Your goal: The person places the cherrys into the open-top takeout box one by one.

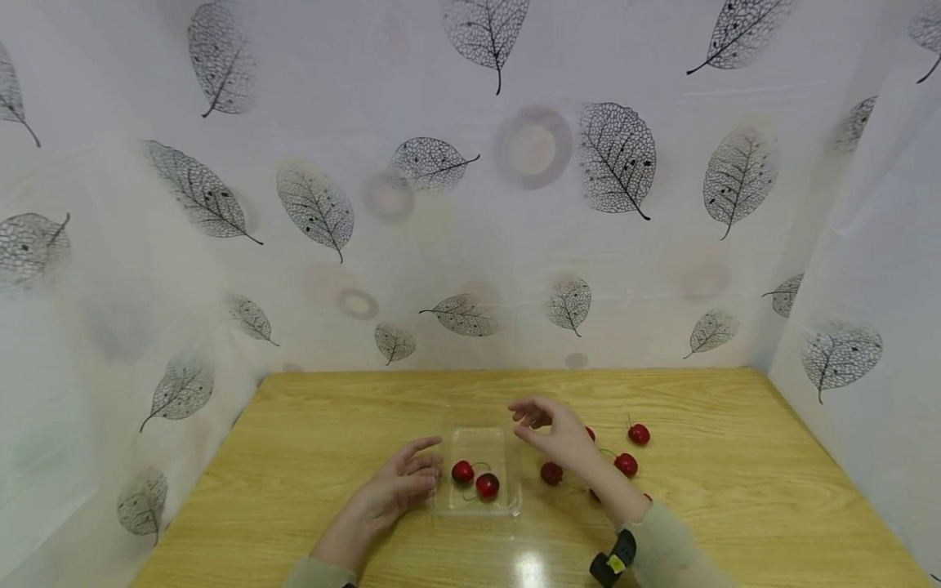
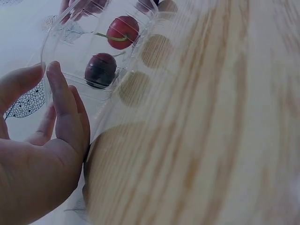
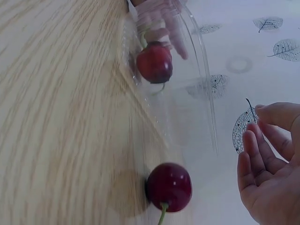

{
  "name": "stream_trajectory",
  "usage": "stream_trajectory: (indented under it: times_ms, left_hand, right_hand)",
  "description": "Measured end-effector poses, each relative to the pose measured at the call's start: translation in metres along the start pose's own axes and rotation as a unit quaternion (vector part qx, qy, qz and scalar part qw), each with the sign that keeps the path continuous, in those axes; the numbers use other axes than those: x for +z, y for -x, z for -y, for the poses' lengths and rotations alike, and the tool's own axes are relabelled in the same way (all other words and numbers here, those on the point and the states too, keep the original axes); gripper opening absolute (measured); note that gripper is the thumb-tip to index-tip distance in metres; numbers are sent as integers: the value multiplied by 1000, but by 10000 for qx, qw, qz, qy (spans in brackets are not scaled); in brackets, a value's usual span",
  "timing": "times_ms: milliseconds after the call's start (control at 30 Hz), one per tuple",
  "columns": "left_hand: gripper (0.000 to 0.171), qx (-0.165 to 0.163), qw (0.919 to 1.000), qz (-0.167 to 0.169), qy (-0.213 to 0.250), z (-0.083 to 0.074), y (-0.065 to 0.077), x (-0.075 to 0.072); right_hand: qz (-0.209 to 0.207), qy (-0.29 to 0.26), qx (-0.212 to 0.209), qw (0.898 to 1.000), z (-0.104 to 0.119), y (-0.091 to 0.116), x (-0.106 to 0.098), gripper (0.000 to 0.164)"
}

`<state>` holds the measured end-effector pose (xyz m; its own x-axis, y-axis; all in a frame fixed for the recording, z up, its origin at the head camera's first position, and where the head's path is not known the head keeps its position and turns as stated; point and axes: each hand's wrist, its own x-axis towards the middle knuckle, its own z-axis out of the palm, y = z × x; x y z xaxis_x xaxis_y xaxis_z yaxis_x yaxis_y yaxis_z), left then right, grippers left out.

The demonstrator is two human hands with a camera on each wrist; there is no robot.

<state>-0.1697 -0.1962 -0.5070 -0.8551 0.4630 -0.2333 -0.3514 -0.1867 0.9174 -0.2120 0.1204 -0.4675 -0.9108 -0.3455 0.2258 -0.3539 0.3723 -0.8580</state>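
A clear plastic box [image 1: 478, 438] stands on the table with two red cherries inside, a left cherry [image 1: 462, 471] and a right cherry [image 1: 488, 486], both stemmed. My left hand [image 1: 397, 490] is at the box's left side, fingers relaxed and gripping nothing; in the left wrist view its fingertips [image 2: 54, 70] lie against or very near the clear wall. My right hand [image 1: 555, 433] hovers by the box's far right corner. Its fingers are loosely bent, and the right wrist view shows nothing between thumb and fingers. Nearest below it is a loose dark cherry [image 1: 551, 473].
More loose cherries lie right of the box, among them one cherry [image 1: 626, 465] by the right forearm and another cherry [image 1: 639, 434] farther back. The forearm partly covers others. Leaf-printed white sheeting [image 1: 470, 245] encloses the wooden table [image 1: 331, 433] at back and sides.
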Motion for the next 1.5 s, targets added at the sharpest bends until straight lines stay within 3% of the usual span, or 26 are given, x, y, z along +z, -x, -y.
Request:
stream_trajectory:
  times_ms: [667,900,1300,1500]
  left_hand:
    - [76,-83,9997,-236,-37,3,-1,0]
    - [78,-57,9998,-191,-37,4,-1,0]
    - [74,-61,9998,-170,-49,4,-1,-1]
    - [76,-70,9998,-173,-84,4,-1,0]
  right_hand:
    - [-314,243,199,9990,-18,18,-41,28]
    - [-289,421,304,9982,-23,26,-56,28]
    - [-576,701,333,9953,-40,39,-80,27]
    - [-734,905,564,9916,-45,45,-92,27]
